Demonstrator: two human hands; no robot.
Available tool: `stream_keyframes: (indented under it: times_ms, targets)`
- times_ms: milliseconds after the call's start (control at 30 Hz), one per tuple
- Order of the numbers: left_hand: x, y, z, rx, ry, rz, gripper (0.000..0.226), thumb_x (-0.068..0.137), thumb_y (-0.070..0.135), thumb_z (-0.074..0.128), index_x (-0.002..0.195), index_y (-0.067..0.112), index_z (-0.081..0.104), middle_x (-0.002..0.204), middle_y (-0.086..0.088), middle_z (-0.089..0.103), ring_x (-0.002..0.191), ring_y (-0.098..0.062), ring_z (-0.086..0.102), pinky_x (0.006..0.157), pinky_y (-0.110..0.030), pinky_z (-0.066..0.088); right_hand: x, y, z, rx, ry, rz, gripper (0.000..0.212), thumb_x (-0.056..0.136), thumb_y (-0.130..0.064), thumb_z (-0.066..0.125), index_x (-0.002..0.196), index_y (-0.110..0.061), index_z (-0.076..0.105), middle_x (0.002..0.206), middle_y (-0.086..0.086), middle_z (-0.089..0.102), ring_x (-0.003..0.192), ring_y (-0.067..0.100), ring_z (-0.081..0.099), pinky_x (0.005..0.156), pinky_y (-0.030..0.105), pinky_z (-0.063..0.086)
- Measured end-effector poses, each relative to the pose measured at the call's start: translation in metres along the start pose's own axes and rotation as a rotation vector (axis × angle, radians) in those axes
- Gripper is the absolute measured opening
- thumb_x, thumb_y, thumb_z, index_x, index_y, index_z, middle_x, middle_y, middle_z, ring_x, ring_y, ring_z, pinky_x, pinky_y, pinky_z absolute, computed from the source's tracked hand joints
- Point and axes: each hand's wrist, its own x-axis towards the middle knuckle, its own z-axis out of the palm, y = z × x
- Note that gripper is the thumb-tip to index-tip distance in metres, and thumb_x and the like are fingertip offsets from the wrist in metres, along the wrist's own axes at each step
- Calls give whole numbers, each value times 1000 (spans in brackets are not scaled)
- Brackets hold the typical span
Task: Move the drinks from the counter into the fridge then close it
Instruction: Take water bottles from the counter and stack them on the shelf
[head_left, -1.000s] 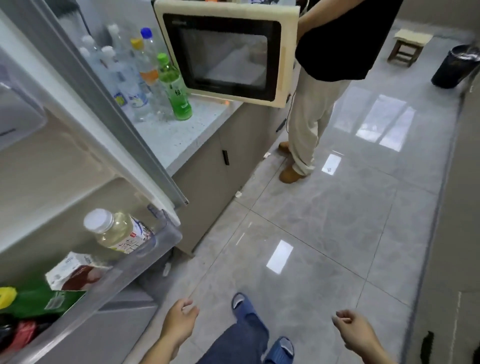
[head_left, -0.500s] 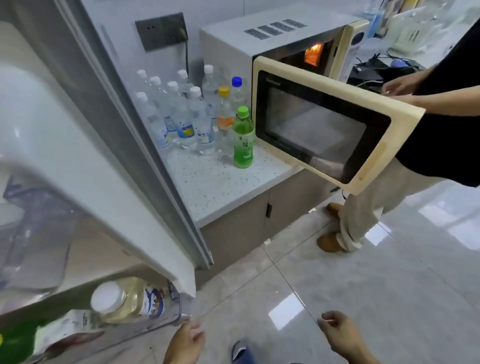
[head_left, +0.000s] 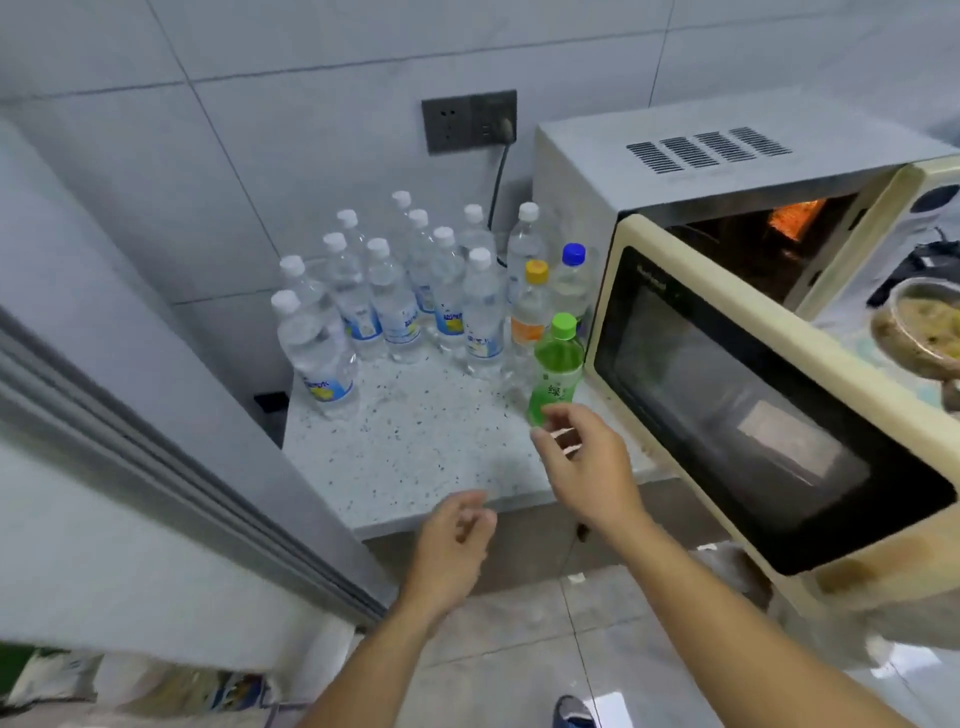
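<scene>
While the right hand (head_left: 589, 462) hovers with fingers spread and nothing in them, the green bottle (head_left: 555, 374) stands upright just beyond its fingertips, not yet touched as far as the view shows. The left hand (head_left: 451, 545) is also slack and unloaded, below and left of that grasp point, over the counter (head_left: 415, 447) edge.

Item locations, ref. the right-hand grasp point:
- Orange-capped bottle (head_left: 530, 312) and blue-capped bottle (head_left: 570, 280): directly behind the green one, approx. touching each other.
- Clear water bottles (head_left: 395, 306) (roughly a dozen, white caps): behind and to the left, packed close.
- Microwave door (head_left: 769, 400): immediately right, swung open (a snag risk on lift-out).
- Fridge door (head_left: 156, 431): far left, open; its lower shelf shows some packaged items, blurred.

Progress est.: early. Nearly the whole batch is on the counter; how much is already shelved cannot be told from this view. Remaining: grasp each bottle, carry left to the fridge, repeat, then shut the door. Next step is judged to be closing on the green bottle's body.
</scene>
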Motion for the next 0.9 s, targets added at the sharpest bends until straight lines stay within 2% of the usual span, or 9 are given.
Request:
stream_keyframes:
  times_ms: [67,133,233,333,433,500,633,800,900]
  targets:
    - [21,36,2,-100,156,89,18,96,26,62,107,41,60,109,11,65,93,0,65,76,-22,57,36,-23,-2,5,-19,-148,22,89,-30,68,109,-23,65,93,-15,64,80,1,60,66,13,48]
    - [42,68,-3,-171,359,142,19,95,27,62,111,37,61,109,12,64,93,2,63,78,-25,56,70,-43,1,4,-45,-249,26,89,-27,69,113,-19,65,100,-10,64,85,4,61,72,17,49]
    - [76,107,-18,-275,709,116,32,93,27,62,123,33,55,117,12,60,95,-2,61,75,-21,49,120,-67,14,-99,-104,-344,38,90,-22,68,125,-13,60,123,3,58,112,17,55,90,23,42]
    - [110,132,-43,-336,951,34,50,91,27,65,137,28,44,137,3,46,114,-19,54,91,-37,49,164,-86,29,-193,-170,-339,50,90,-21,65,138,-13,51,145,10,41,131,24,43,104,26,33]
    - [140,144,-69,-267,1133,-60,64,87,27,68,143,24,38,147,-3,37,130,-29,44,103,-45,41,197,-96,44,-199,-170,-286,53,90,-17,64,140,-12,48,147,14,35,132,29,41,102,24,32]
    - [157,144,-84,-206,1199,-113,72,85,30,70,147,24,34,150,-4,34,134,-31,40,107,-47,36,213,-96,54,-207,-179,-217,52,90,-17,63,139,-11,46,141,16,40,127,31,45,97,26,35]
    - [192,140,-103,-145,1235,-159,79,82,37,72,149,25,33,153,-2,32,137,-28,37,115,-44,29,229,-88,74,-210,-184,-90,51,92,-20,61,139,-9,44,140,17,41,128,34,44,103,36,38]
    - [229,147,-114,-153,1227,-137,84,79,46,71,151,31,29,153,2,32,135,-26,39,116,-44,27,234,-74,86,-168,-136,-61,45,92,-15,61,135,-10,48,130,17,54,123,35,49,97,39,41]
    - [241,143,-122,-236,1240,-167,72,80,44,71,142,27,40,144,2,43,132,-27,42,112,-44,32,230,-62,92,-98,-172,-8,43,93,-17,61,133,-11,47,124,13,59,112,31,55,86,34,41]
